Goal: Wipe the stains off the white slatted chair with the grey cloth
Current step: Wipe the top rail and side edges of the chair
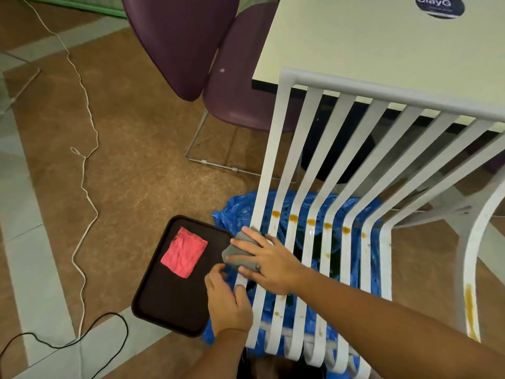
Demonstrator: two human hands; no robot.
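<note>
pink cloth [184,251] lying on brown tray [169,302], blue plastic sheet [237,209] spreading over floor [136,160], white cord [87,105] trailing, purple chairs [240,86] standing beside cream table [369,47]

Most of the grey cloth [235,253] lies covered beneath the right hand [269,259]. Beyond that hand, the white slatted chair [355,90] and the desk [355,42] run off the right edge.

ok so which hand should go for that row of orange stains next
Right. The right hand presses the grey cloth flat on the leftmost slats of the chair, and the orange stains lie just beyond it. The left hand holds the outer slat, with no cloth in its grip.
</note>
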